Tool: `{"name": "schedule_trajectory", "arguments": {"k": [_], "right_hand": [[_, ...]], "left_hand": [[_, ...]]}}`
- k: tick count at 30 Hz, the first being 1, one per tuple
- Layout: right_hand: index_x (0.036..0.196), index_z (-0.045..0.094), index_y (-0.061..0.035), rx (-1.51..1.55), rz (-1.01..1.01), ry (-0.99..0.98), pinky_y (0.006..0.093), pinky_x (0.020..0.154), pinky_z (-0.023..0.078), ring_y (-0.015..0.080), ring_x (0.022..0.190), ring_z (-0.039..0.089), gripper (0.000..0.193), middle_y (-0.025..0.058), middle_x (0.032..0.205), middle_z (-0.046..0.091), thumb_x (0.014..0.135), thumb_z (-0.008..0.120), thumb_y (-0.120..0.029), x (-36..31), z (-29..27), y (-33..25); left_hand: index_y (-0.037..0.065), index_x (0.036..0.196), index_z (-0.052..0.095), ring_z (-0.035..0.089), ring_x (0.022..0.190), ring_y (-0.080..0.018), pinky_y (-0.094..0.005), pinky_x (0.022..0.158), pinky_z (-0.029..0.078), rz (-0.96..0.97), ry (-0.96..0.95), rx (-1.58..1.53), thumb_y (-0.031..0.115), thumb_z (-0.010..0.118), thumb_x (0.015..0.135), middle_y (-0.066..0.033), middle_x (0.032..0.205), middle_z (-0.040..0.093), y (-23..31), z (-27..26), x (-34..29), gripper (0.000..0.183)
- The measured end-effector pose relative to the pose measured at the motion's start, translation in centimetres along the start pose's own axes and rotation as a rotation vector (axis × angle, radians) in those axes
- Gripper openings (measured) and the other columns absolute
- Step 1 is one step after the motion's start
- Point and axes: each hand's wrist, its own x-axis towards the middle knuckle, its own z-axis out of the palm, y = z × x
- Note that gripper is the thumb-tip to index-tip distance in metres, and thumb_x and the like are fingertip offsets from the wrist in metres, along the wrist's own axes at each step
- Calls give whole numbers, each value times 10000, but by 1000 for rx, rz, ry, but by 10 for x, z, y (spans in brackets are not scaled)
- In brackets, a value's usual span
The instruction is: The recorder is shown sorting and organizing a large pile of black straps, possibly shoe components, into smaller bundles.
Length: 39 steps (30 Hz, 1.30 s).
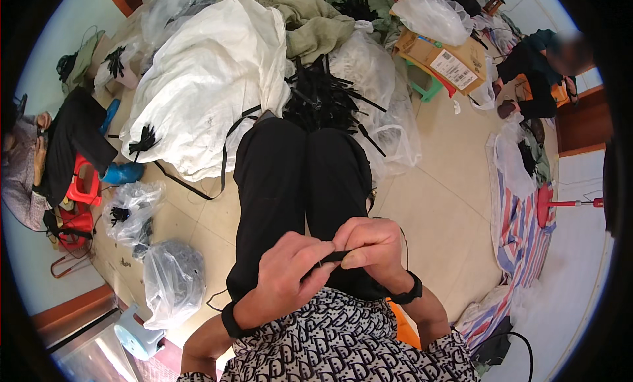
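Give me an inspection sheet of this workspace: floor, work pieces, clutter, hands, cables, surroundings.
Surface: beige tiled floor; the person sits, lap in black trousers.
Job's things: small black strap piece, pinched between both hands.
Clutter: heap of black strips, big white sack, clear plastic bags, cardboard box.
Hands: left hand and right hand, each with a grip on the strap piece.
Cables: thin black cord by the right wrist.
Surroundings: red stool, striped tarp, another person seated far right.

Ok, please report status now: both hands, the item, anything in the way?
Left hand and right hand both pinching a small black strip over the lap. Grip closed on both. Pile of black strips beyond the knees, not blocking.
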Motion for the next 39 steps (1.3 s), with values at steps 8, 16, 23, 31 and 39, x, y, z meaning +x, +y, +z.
{"name": "schedule_trajectory", "arguments": {"k": [8,16,23,31,39], "right_hand": [[607,581,21,-378,-275,-1,238,537,448,159,614,583,151,97,716,612,591,711,-53,8,2,-5],[608,576,20,-472,-365,6,242,529,454,169,598,584,155,89,710,610,593,708,-61,12,3,-9],[608,585,23,-165,-147,18,242,586,442,160,646,571,117,91,719,611,581,691,-18,9,-2,0],[584,562,42,52,-31,24,261,582,466,176,621,568,107,126,721,586,592,660,3,11,-8,8],[577,574,33,56,20,38,229,591,413,138,643,547,111,100,728,599,582,672,-19,12,-11,12]], "left_hand": [[59,948,616,467,702,-229,-307,611,388,124,80,654,16,646,581,-61,799,497,13,-5,7,371],[23,1005,572,496,554,-205,-289,497,408,5,-4,489,10,619,658,-77,699,519,13,-6,8,350],[-43,1003,515,588,595,-251,-296,534,473,-191,-36,131,-57,555,707,-157,789,594,23,-7,11,299],[28,998,538,519,532,-111,-221,502,427,-357,1,115,-19,555,724,-70,637,541,25,-1,15,279],[18,944,535,495,530,-56,-197,495,411,-466,35,80,-11,568,730,-38,625,546,21,5,19,218]]}}
